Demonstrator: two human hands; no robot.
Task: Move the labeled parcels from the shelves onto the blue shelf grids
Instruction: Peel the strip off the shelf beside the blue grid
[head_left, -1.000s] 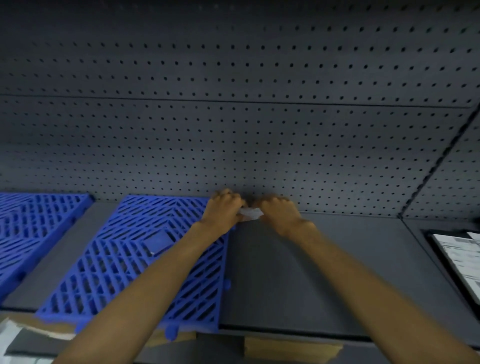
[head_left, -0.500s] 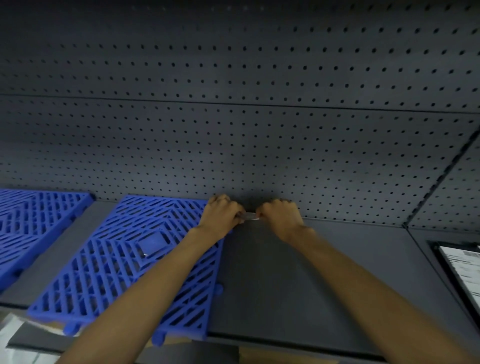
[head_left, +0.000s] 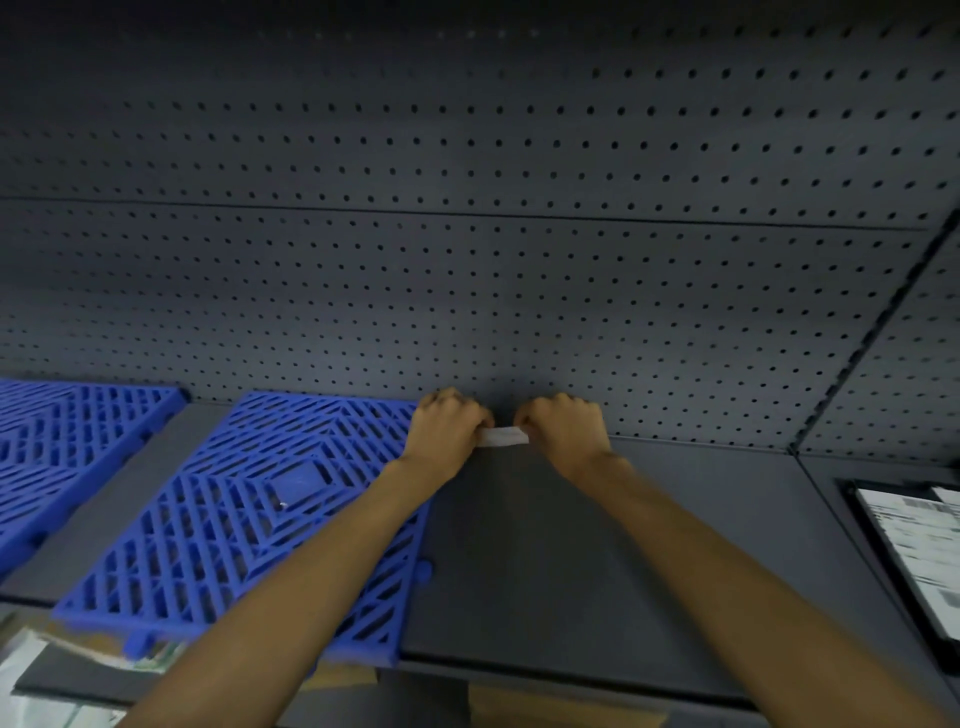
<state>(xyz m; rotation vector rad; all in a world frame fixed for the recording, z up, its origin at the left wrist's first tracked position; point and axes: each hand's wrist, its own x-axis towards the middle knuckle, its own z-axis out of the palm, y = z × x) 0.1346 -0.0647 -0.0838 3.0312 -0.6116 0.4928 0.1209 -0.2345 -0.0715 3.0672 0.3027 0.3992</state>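
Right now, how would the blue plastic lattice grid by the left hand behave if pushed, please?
The blue plastic lattice grid is probably stiff: its front edge seems to overhang the dark shelf without sagging. Likely light, being mostly open slots. It may slide readily on that smooth surface.

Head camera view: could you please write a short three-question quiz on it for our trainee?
1. True or false: the left hand and right hand each hold an end of the white strip.
2. The blue grid nearest the hands lies to their: A left, B right, C above.
3. Fill in: the labelled parcel lies at the view's far ___ edge.
Key: 1 true; 2 A; 3 right.
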